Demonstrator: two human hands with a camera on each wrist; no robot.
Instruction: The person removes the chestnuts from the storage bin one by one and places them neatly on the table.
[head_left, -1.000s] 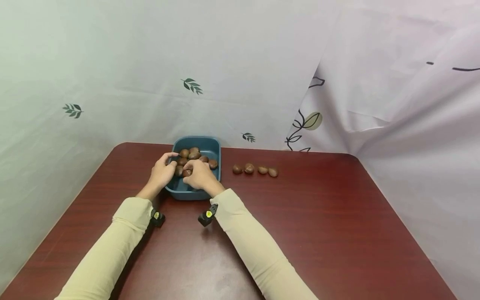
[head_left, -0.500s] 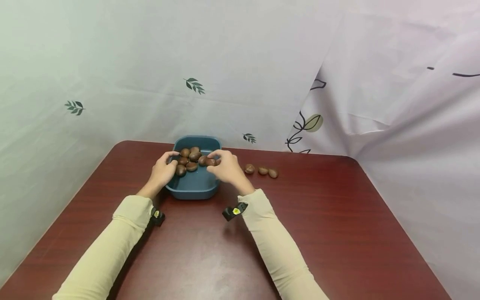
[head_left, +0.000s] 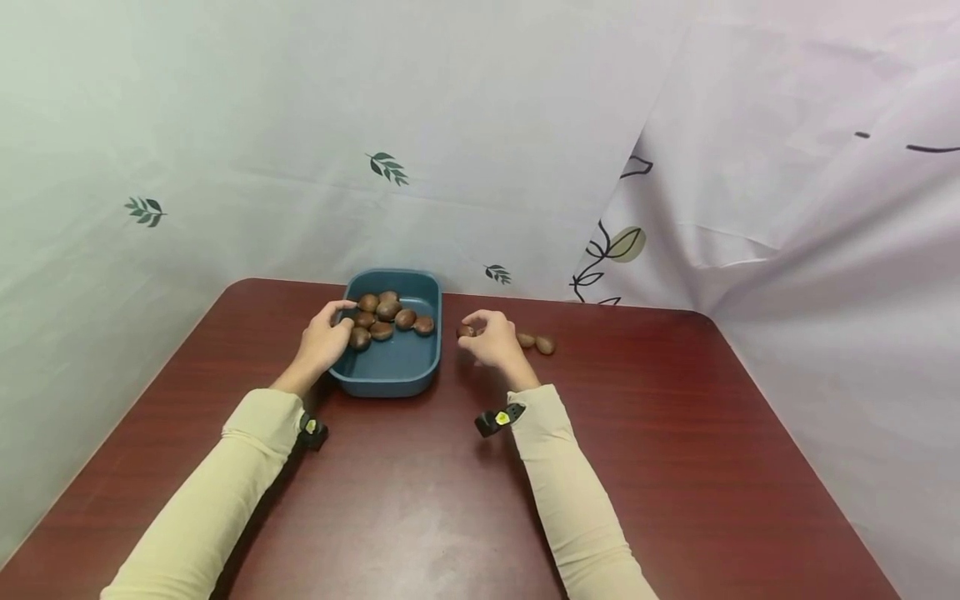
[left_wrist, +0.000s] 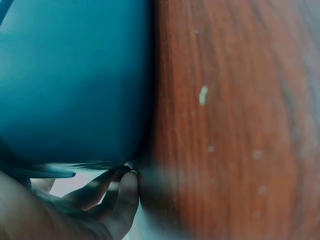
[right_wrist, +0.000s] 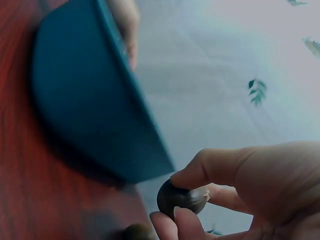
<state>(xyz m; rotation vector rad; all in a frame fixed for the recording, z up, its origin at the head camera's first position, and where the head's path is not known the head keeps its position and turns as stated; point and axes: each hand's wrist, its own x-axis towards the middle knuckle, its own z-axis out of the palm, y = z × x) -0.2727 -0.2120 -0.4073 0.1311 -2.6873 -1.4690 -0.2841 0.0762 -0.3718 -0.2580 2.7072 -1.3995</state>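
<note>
In the head view my left hand [head_left: 321, 340] grips the left rim of a blue plastic container [head_left: 386, 387] at the table's far side. The left wrist view has its curled fingers [left_wrist: 122, 200] against the container's outer wall [left_wrist: 75, 85]. Several brown chestnuts [head_left: 387, 310] lie inside, mostly toward the back and left. Just right of the container, my right hand [head_left: 495, 342] pinches a chestnut [right_wrist: 181, 197] between thumb and fingers. Beyond that hand, two chestnuts [head_left: 545, 344] show on the table; others may be hidden behind it.
The dark red wooden table [head_left: 675, 433] reaches back to a pale cloth [head_left: 480, 125] with leaf prints. In the right wrist view, another chestnut [right_wrist: 137, 231] shows at the lower edge, near the container.
My right hand has moved from inside the container, over its right wall, to the row of chestnuts on the table. The chestnut it touched earlier stays inside. My left hand keeps its place.
</note>
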